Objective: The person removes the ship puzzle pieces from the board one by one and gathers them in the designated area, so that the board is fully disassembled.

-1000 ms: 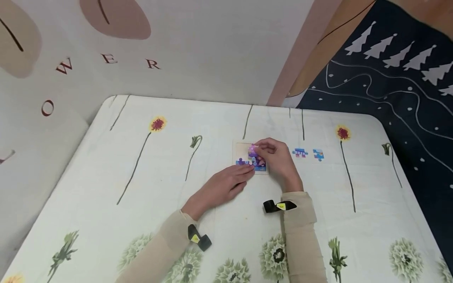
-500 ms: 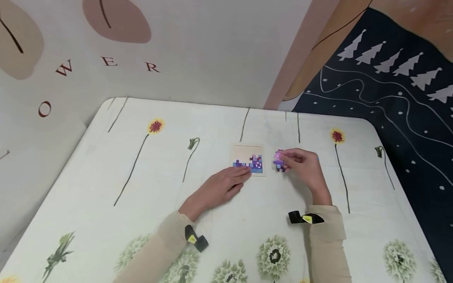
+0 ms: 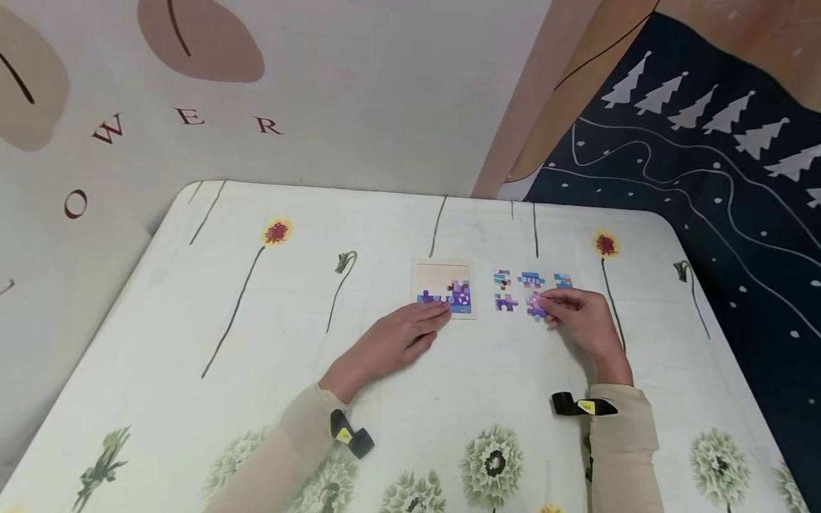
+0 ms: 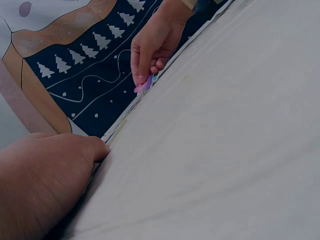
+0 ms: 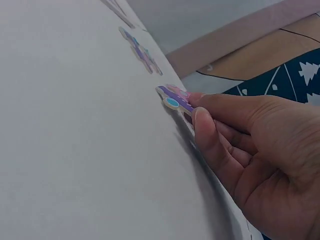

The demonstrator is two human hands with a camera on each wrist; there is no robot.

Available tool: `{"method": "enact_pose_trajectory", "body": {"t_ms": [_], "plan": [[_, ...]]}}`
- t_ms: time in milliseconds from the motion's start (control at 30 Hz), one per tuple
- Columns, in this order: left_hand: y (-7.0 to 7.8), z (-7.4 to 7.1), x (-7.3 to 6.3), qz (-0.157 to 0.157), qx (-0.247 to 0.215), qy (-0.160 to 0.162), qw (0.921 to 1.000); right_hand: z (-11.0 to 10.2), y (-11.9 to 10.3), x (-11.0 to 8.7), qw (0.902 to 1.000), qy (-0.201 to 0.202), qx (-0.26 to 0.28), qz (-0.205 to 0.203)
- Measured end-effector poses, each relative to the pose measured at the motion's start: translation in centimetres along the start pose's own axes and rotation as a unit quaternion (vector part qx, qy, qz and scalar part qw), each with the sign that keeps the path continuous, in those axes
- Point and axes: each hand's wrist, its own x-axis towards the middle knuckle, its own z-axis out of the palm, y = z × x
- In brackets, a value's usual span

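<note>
My right hand (image 3: 580,317) pinches a purple and pink jigsaw piece (image 5: 175,98) between thumb and fingers, low over the tablecloth among the loose pieces. In the right wrist view the piece is tilted, with a shadow below it. My left hand (image 3: 400,336) lies with straight fingers on the lower edge of a square puzzle board (image 3: 442,276). Joined purple and blue pieces (image 3: 459,291) fill the board's bottom and right part; its upper part shows bare wood colour. Part of the bottom row is hidden under my left fingertips.
Several loose jigsaw pieces lie right of the board: one at the back left (image 3: 502,279), a blue piece (image 3: 531,279), another blue piece (image 3: 561,281) partly behind my right hand, and a purple piece (image 3: 506,303). A flower-printed cloth (image 3: 359,228) covers the table; a wall stands behind.
My right hand has moved right from the board with the purple and pink piece, to the loose pieces. The left hand has stayed on the board.
</note>
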Motion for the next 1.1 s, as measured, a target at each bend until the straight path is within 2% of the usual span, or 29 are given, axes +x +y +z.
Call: {"method": "enact_pose_trajectory", "body": {"t_ms": [200,533,867,1100], "plan": [[0.05,0.01,0.11,0.003,0.000,0.001,1.0000,0.06,0.22,0.33,0.9998,0.001,-0.017,0.013],[0.15,-0.12,0.22,0.005,0.000,0.003,1.0000,-0.13,0.27,0.69,0.9986,-0.009,-0.051,0.011],[0.08,-0.14,0.23,0.005,0.000,0.003,1.0000,0.03,0.46,0.91,0.9994,-0.005,-0.034,-0.003],[0.16,-0.29,0.18,0.005,-0.002,0.000,1.0000,0.28,0.54,1.06,0.9994,-0.004,-0.034,0.005]]}}
